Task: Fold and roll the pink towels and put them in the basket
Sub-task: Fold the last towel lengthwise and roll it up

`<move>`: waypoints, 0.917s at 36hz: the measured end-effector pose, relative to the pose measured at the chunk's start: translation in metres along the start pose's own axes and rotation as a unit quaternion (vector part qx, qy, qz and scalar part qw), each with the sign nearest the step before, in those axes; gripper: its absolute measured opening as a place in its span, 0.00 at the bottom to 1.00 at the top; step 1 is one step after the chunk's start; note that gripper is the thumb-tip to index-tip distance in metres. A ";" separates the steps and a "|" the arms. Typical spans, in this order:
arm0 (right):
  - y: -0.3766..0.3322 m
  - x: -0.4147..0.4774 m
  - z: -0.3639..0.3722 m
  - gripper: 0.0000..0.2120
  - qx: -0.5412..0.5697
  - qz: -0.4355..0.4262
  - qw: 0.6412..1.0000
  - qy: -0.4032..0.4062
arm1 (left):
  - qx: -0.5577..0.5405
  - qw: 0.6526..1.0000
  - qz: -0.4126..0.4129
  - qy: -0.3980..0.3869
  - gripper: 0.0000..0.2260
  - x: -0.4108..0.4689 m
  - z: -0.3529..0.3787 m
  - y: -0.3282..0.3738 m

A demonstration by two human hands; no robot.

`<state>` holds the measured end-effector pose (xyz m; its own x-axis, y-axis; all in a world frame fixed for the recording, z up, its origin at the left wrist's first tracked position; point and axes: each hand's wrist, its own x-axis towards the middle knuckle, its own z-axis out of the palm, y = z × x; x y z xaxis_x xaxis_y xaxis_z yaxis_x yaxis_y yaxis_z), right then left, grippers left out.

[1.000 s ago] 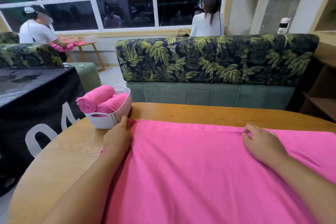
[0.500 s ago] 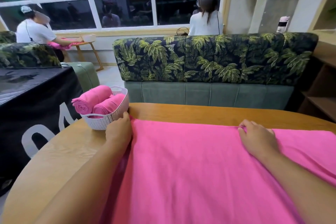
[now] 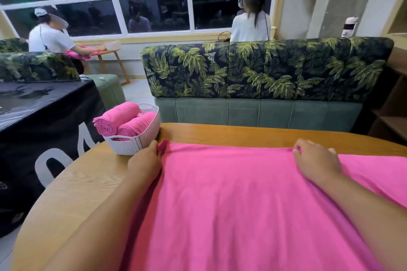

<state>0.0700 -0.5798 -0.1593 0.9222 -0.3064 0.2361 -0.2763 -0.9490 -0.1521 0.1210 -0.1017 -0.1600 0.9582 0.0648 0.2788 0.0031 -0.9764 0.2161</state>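
Note:
A large pink towel (image 3: 231, 200) lies spread flat over the wooden table (image 3: 72, 185), reaching from its far edge down to me. My left hand (image 3: 146, 159) pinches the towel's far left corner, right beside the basket. My right hand (image 3: 315, 160) grips the towel's far edge further right, fingers curled into the cloth. A white woven basket (image 3: 134, 143) stands at the table's far left corner with two rolled pink towels (image 3: 123, 121) lying in it.
A sofa (image 3: 264, 77) with a palm-leaf back stands just beyond the table. A black-draped table (image 3: 39, 121) is to the left. Two people in white work near the window. Wooden shelves (image 3: 392, 105) rise at the right.
Both hands have lifted the towel's far edge slightly and bunched it in their fingers. The view has shifted a little; the towel stays spread.

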 end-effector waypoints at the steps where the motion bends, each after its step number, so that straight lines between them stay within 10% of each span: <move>1: 0.000 -0.002 0.005 0.09 -0.004 0.002 1.000 0.004 | -0.001 1.000 -0.002 0.000 0.13 0.000 -0.001 0.001; 15: -0.014 -0.019 -0.007 0.10 -0.085 -0.106 0.986 0.100 | -0.074 0.994 -0.057 -0.053 0.13 0.002 -0.023 0.007; 22: -0.035 -0.071 -0.014 0.30 0.013 -0.190 0.966 -0.173 | -0.163 0.976 -0.079 -0.122 0.20 -0.016 -0.046 -0.025; 33: -0.039 -0.085 -0.013 0.30 0.024 -0.172 0.968 -0.183 | -0.176 0.984 -0.020 0.016 0.10 -0.035 -0.025 -0.041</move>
<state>-0.0013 -0.5181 -0.1613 0.9939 0.0820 -0.0738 0.0684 -0.9829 -0.1711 0.0805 -0.0587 -0.1551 0.9496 0.1133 0.2924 -0.0651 -0.8410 0.5371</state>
